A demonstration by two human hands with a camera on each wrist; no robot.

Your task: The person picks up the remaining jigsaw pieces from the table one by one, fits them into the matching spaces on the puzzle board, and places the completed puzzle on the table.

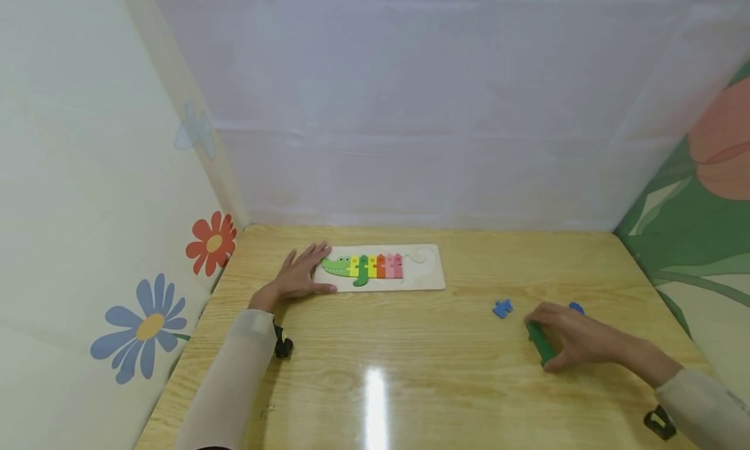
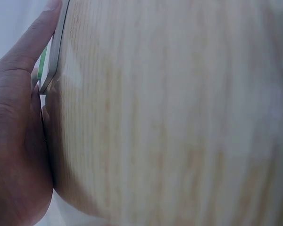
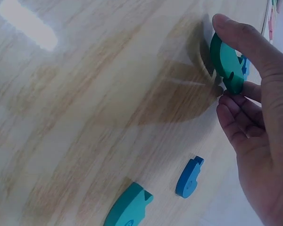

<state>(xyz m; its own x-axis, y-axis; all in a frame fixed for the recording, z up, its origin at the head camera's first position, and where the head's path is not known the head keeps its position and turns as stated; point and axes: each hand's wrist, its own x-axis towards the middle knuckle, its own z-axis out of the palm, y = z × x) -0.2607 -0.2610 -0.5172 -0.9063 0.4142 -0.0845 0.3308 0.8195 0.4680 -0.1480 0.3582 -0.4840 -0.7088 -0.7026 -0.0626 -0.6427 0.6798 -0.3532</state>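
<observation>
A: Biggest 1st: what've we got, & why's it laid out so?

B: We've the table (image 1: 433, 365), w/ the board (image 1: 426, 277) flat near its far side, a bit L of centre. Prob. there so our left hand (image 1: 297, 275) can brace one end. On it lies the croc (image 1: 364, 266): head at L, coloured strips in a row, just a bare tail outline (image 1: 423, 255) at R.

A: And the loose bits?

B: All off to R, well apart from the board, prob. for our right hand (image 1: 575, 336) to reach. Biggest are the green piece (image 1: 540, 343), in that hand, & a teal piece (image 3: 129, 207), on the table per the R wrist view. Then a notched blue piece (image 1: 502, 308) between board & hand, & a rounded blue piece (image 1: 577, 307) just beyond the hand. Set apart, they should pick up cleanly.

A: Hands, then. L 1st?

B: Spread wide: fingertips at the board's far L corner, thumb straight along its near edge. Touching, prob. steadying; we see no curl round it.

A: & R?

B: Closed to a pinch: thumb at one end of the green piece, fingertips at the other, prob. as that suits its long shape. It seems tipped; whether it's clear of the table, we can't tell.
</observation>
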